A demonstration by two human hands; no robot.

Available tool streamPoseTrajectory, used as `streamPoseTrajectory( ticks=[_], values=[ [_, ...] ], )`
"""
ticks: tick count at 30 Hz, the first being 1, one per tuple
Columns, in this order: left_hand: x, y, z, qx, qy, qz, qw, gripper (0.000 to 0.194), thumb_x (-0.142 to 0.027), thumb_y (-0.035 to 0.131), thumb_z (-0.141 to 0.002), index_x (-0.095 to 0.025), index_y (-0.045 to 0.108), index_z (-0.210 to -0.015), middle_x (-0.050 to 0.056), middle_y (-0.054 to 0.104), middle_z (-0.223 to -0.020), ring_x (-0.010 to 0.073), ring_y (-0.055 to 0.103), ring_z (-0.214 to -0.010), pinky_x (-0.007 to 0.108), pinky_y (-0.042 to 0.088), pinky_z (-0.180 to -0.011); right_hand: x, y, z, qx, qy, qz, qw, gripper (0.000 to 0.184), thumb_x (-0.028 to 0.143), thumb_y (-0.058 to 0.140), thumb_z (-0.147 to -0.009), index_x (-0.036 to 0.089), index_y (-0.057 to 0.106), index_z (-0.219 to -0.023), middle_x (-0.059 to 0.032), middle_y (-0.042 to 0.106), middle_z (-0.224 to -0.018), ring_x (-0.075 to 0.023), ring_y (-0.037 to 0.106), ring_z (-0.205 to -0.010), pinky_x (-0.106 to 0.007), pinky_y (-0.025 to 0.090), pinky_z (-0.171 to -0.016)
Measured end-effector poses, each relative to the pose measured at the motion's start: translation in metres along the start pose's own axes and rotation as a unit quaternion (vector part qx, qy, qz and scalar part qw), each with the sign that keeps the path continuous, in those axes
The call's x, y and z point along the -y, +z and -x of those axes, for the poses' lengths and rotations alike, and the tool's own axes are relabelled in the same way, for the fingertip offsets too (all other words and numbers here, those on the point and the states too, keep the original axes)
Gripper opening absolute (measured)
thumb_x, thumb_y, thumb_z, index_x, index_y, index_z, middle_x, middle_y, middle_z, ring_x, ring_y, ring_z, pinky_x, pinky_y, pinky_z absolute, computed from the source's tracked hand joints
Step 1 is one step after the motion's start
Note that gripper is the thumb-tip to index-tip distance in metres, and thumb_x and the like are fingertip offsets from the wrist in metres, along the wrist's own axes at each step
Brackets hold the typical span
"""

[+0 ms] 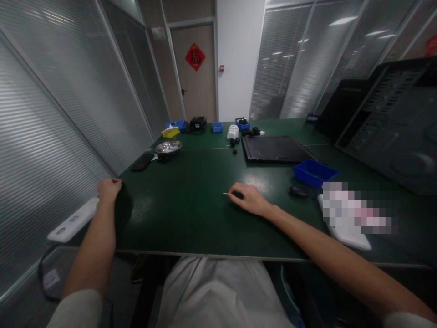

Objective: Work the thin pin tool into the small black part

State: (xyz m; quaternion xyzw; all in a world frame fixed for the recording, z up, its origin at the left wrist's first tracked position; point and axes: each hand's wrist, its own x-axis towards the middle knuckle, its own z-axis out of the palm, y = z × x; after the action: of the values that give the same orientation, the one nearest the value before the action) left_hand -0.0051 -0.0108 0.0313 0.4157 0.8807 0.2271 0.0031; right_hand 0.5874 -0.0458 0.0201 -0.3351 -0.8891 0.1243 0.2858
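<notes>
My right hand [249,199] rests low over the middle of the green table, its fingers closed round a small dark-handled tool [238,195]. A thin bright tip sticks out leftward from the fingertips; the rest of the tool is hidden in the hand. At the table's left edge, my left hand [109,188] is curled closed, and whether anything is inside it cannot be seen. Beside that wrist lies a long white power strip [73,222]. To the right of my right hand are a black computer mouse [299,192] and a blue tray [316,172].
A closed black laptop [276,149] lies beyond my right hand. A metal bowl [169,147] and a dark phone [142,162] sit at the back left. A large black computer case [392,123] stands on the right, near a white pad [351,240], partly blurred out. Small bins line the back.
</notes>
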Motion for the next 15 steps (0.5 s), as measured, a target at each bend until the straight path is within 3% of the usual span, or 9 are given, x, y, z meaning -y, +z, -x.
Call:
streamPoseTrajectory(
  ticks=[7,15],
  values=[
    [0.0003,-0.0014,0.0018,-0.001,0.007,-0.013,1.000,0.028,-0.025,0.065,-0.088,-0.006,0.077,-0.104,0.006,0.062,-0.067,0.0239,0.057,-0.085,0.029,0.040,-0.082,-0.0003,-0.0004,0.0003,0.000,-0.001,-0.004,1.000,0.019,0.035,0.056,-0.102,0.021,0.069,-0.101,-0.0040,0.071,-0.096,-0.0165,0.064,-0.080,-0.029,0.046,-0.073],
    [-0.0038,-0.0053,0.0037,0.025,-0.012,-0.001,1.000,0.029,-0.022,0.067,-0.085,-0.006,0.076,-0.108,0.003,0.059,-0.058,0.0214,0.059,-0.074,0.027,0.039,-0.077,0.0010,-0.0018,0.0002,0.004,0.000,-0.005,1.000,0.019,0.036,0.056,-0.102,0.022,0.070,-0.103,-0.0044,0.071,-0.097,-0.0169,0.064,-0.080,-0.029,0.047,-0.074]
  ],
)
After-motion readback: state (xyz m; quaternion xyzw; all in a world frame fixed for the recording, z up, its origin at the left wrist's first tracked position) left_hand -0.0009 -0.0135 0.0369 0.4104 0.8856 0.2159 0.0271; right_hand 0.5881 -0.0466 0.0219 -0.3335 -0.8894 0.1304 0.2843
